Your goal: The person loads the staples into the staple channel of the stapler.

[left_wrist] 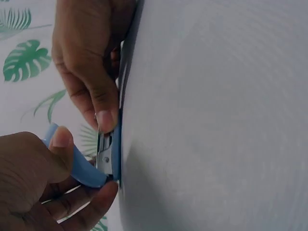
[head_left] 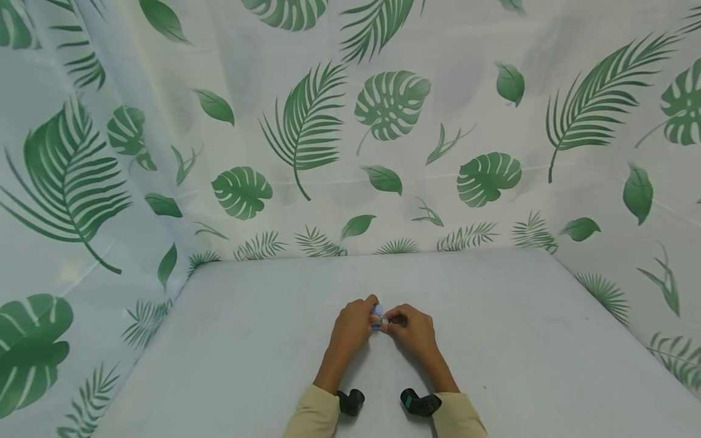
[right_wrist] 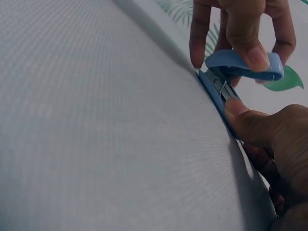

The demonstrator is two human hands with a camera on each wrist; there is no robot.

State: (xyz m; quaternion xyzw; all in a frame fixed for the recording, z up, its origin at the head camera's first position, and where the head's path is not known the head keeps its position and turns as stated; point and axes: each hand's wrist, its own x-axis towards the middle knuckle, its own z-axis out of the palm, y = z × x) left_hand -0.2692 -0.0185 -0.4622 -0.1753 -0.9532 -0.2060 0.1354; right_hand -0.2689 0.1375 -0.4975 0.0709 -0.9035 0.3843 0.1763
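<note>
A small blue stapler stands with its top cover swung up from the metal magazine, just over the white table. My left hand grips it at the hinge end, its thumb on the raised blue cover. At the other end my right hand pinches the metal magazine and blue base, thumb on top. A thin spring or wire shows by the magazine in the right wrist view. Whether staples lie inside is hidden by the right thumb.
The white-covered table spreads around both hands. Pale curtains with green leaf prints hang behind it and along its sides. Each wrist carries a black camera, such as the left one.
</note>
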